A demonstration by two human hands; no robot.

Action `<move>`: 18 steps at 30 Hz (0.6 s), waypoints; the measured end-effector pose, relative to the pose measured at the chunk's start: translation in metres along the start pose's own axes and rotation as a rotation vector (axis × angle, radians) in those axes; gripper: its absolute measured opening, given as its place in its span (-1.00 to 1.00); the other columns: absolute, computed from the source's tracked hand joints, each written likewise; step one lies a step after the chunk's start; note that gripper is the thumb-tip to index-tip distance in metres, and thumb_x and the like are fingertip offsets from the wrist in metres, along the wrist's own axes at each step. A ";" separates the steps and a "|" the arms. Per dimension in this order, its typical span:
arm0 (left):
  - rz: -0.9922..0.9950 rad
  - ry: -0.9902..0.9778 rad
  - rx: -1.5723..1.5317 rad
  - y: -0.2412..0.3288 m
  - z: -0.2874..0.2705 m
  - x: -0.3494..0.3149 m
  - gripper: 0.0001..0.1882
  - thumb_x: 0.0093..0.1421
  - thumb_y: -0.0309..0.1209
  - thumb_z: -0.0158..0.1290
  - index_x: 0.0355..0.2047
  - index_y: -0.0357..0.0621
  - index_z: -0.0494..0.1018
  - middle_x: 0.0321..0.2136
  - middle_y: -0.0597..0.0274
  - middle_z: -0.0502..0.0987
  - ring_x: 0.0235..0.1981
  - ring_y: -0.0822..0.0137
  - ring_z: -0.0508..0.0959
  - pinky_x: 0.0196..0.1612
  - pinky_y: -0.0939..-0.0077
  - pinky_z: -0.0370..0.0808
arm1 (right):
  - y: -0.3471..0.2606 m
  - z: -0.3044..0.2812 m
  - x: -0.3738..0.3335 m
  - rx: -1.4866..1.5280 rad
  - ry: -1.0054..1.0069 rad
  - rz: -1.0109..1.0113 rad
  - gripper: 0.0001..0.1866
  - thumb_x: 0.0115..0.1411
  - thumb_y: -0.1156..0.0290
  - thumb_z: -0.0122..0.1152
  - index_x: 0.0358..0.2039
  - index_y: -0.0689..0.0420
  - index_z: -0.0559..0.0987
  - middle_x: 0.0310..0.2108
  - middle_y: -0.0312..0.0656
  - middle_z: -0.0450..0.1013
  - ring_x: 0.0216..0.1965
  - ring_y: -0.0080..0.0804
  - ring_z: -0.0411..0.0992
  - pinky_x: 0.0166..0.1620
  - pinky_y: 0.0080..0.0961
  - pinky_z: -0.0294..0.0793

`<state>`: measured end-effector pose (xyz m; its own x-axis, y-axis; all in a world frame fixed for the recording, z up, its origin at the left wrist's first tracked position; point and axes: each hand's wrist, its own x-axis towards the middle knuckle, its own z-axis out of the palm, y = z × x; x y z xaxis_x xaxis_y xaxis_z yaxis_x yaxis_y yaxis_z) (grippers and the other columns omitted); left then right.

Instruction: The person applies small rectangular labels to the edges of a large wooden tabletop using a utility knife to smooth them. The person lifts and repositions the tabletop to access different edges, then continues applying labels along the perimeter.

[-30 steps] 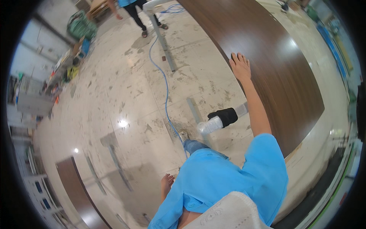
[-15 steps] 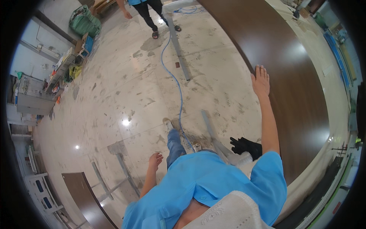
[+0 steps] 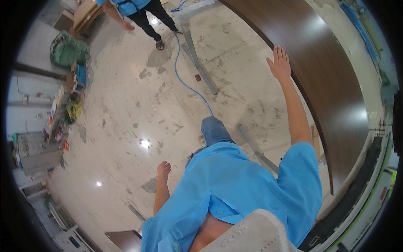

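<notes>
A large dark brown board [image 3: 327,67] with a glossy top stretches along my right side. My right hand [image 3: 280,65] is at its left edge, fingers straight and slightly spread, gripping nothing. From this angle I cannot tell whether the fingertips touch the board or just overlap it in view. My left hand [image 3: 164,169] hangs low over the floor at my side, fingers loosely bent, with nothing seen in it. One of my legs, in blue jeans [image 3: 215,131], reaches forward. Below my left arm, a smaller brown panel [image 3: 126,240] shows in part.
A blue hose [image 3: 187,86] runs over the stained tile floor [image 3: 126,105]. Grey metal legs [image 3: 205,77] lie ahead, with another grey bar [image 3: 256,147] closer to me. A co-worker in black trousers [image 3: 146,20] stands at the far side. Cluttered shelving [image 3: 58,113] and a green sack [image 3: 69,49] line the left.
I have stepped forward along the board, and my right hand has shifted from its top to its edge. The co-worker appears nearer. A black glove seen by my right arm is now out of sight.
</notes>
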<state>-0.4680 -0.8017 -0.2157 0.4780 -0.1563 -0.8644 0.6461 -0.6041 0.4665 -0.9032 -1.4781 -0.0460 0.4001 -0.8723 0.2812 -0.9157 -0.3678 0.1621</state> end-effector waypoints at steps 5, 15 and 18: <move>0.056 0.020 -0.009 0.109 -0.024 0.053 -0.41 0.40 -0.11 0.00 0.27 -0.28 0.35 0.13 -0.06 0.53 0.06 0.12 0.59 0.10 0.29 0.51 | -0.043 0.016 0.067 -0.014 0.056 0.022 -0.23 0.46 -0.11 -0.10 0.47 0.17 0.15 0.50 -0.05 0.07 0.49 -0.13 0.06 0.48 -0.15 0.07; 0.057 -0.150 0.171 0.318 0.083 0.101 -0.46 0.44 -0.10 -0.02 0.24 -0.24 0.39 0.06 0.02 0.57 0.01 0.19 0.61 0.04 0.33 0.53 | -0.130 0.051 0.248 0.052 0.094 0.055 -0.27 0.45 -0.08 -0.06 0.45 0.12 0.20 0.46 -0.10 0.17 0.46 -0.13 0.13 0.44 -0.07 0.15; 0.176 -0.197 0.200 0.388 0.121 0.108 -0.45 0.44 -0.06 0.00 0.23 -0.22 0.40 0.03 0.04 0.58 0.00 0.20 0.62 0.07 0.33 0.52 | -0.152 0.059 0.292 0.066 0.084 0.065 -0.28 0.44 -0.08 -0.05 0.45 0.09 0.21 0.46 -0.11 0.18 0.46 -0.12 0.14 0.44 -0.04 0.15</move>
<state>-0.2376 -1.1481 -0.1509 0.4348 -0.4086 -0.8025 0.4245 -0.6929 0.5828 -0.6494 -1.6963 -0.0440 0.3389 -0.8659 0.3678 -0.9392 -0.3342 0.0788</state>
